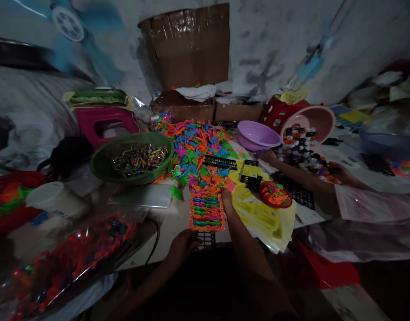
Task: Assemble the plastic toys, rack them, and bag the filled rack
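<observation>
In front of me lies a black plastic grid rack (pixel 208 240), its near end bare. Rows of small orange, green, blue and pink plastic figures (pixel 207 207) cover the rest of it. My left hand (pixel 184 243) is closed at the rack's near left corner, with its fingertips on the black grid. Along the right side of the rows, near their far end, is my right hand (pixel 226 199); its fingers are mostly hidden and dark. Just beyond the rack a large heap of the same bright plastic pieces (pixel 194 142) spreads over the table.
A green basin (pixel 101 167) of small colourful pieces stands left. At right are yellow printed sheets (pixel 254 214), a small red bowl (pixel 275 205), a purple basin (pixel 254 133) and black racks (pixel 220 162). Another person's arms (pixel 301 176) reach in from the right toward black, white and orange pieces.
</observation>
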### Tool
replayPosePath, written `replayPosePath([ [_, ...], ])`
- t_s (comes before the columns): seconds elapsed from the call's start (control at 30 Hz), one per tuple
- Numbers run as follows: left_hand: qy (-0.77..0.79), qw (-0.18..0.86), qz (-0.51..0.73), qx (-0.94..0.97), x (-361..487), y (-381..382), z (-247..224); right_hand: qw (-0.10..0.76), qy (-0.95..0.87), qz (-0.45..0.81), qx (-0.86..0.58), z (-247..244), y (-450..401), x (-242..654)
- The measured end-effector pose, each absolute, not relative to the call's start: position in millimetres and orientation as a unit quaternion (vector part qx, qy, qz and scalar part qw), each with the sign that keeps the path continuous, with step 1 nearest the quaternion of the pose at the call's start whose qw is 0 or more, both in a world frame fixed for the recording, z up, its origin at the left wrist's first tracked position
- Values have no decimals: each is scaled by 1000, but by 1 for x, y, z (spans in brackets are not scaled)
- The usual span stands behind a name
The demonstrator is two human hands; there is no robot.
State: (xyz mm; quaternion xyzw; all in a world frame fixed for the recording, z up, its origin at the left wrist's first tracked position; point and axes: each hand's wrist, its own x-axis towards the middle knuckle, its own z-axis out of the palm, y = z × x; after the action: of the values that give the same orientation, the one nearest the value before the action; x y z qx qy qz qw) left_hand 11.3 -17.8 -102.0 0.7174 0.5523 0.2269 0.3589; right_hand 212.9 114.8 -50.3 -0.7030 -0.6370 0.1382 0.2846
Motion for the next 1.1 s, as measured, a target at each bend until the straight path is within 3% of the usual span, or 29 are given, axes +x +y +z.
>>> replayPosePath([
  [0.13,547,432,214,684,-4,-27,-86,328,-587,148,-726,-31,79,241],
  [0.2,537,489,204,656,-9,-30,-67,413,-557,157,-703,-20,42,246],
  [0.3,474,565,264,621,-7,-31,-32,443,-608,126,-647,-9,-21,225],
  [0.43,410,568,367,612,10,-33,-1,337,-792,191,-472,-7,-67,189],
  [0.57,432,460,403,663,8,-37,-3,224,-767,421,-429,2,-35,210],
  [0.67,434,396,420,692,-3,-37,-17,241,-649,471,-547,16,10,242],
  [0.7,436,380,420,699,-7,-37,-22,258,-643,470,-547,20,22,250],
  [0.83,456,354,423,698,-12,-38,-39,185,-678,556,-444,27,49,262],
  [0.9,485,363,416,678,-11,-39,-44,208,-669,534,-473,19,55,265],
  [1.0,516,385,379,665,-10,-40,-48,289,-613,385,-627,-8,58,266],
  [1.1,462,410,361,699,-5,-38,-55,283,-588,306,-693,-40,45,253],
])
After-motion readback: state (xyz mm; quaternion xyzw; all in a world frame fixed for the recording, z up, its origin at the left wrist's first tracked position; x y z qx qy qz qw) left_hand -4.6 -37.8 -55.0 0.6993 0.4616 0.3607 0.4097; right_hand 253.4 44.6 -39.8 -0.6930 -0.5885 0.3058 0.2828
